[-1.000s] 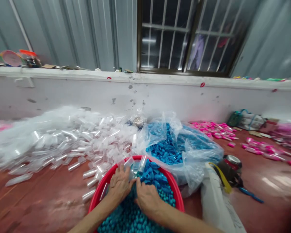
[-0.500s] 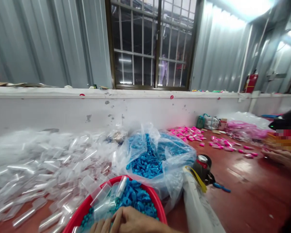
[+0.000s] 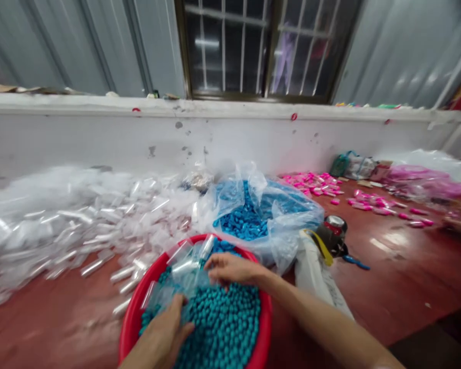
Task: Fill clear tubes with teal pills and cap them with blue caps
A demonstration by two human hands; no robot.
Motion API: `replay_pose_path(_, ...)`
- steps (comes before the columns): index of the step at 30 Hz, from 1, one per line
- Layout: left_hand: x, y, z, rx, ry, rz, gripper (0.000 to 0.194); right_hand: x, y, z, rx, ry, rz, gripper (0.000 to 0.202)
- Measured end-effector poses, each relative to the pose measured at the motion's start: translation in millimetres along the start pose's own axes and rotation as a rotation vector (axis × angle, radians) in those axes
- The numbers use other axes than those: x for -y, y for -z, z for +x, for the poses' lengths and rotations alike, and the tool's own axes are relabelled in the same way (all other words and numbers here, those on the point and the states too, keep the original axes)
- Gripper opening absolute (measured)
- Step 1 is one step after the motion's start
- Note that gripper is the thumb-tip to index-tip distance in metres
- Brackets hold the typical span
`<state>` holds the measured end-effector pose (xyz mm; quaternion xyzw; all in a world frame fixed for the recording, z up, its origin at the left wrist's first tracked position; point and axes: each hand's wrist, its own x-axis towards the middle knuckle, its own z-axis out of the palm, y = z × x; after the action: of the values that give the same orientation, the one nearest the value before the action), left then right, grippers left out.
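Note:
A red basin (image 3: 266, 328) holds many teal beads (image 3: 223, 320), with several clear plastic tubes (image 3: 186, 266) and blue pieces (image 3: 223, 246) toward its far side. Over the left part of the beads is my left hand (image 3: 169, 323), its thumb and fingers apart beside the clear tubes, with nothing seen in it. My right hand (image 3: 230, 268) reaches in from the right above the beads, near the tubes; its fingers are curled and blurred, and whatever they may hold cannot be made out.
Behind the basin lies a plastic bag (image 3: 284, 220) of blue pieces. Clear tubes (image 3: 100, 220) heap on the left floor. Pink pieces (image 3: 315, 183), a dark flask (image 3: 335, 233) and a white sack (image 3: 318, 277) are on the right. Part of another person's arm shows at the far right edge.
The view has tilted down, showing more of the basin. My hands, together at the basin's near side before, are now apart, the right farther in over the beads.

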<state>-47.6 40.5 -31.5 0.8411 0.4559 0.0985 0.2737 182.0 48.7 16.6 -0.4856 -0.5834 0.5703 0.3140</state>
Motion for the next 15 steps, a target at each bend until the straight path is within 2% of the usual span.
replay_pose_path(1,-9,4.7,0,0.089,0.011,-0.063,0.027,6,0,8,-0.037,0.032,-0.037,0.026)
replay_pose_path(3,-21,8.2,3,0.151,0.046,-0.121,0.026,16,-3,25,-0.123,0.114,-0.195,0.033)
replay_pose_path(6,-26,5.7,1,0.116,0.094,-0.080,0.021,20,-7,34,-0.239,0.204,-0.376,0.042)
replay_pose_path(8,-25,3.7,-4,0.135,0.125,0.032,0.020,16,-6,22,-0.247,0.222,-0.449,0.036)
replay_pose_path(10,-24,0.9,-9,0.204,0.164,0.178,0.020,7,-6,1,-0.183,0.183,-0.643,0.025)
replay_pose_path(12,-23,-5.0,-10,0.254,0.168,0.243,0.022,-4,-7,-21,-0.088,-0.002,-0.958,0.023)
replay_pose_path(13,-23,-9.4,-9,0.264,0.141,0.219,0.024,-10,-10,-29,-0.059,-0.058,-1.011,0.022)
replay_pose_path(15,-24,-19.9,-1,0.259,0.095,0.032,0.028,-20,-19,-38,-0.013,-0.119,-1.058,0.022)
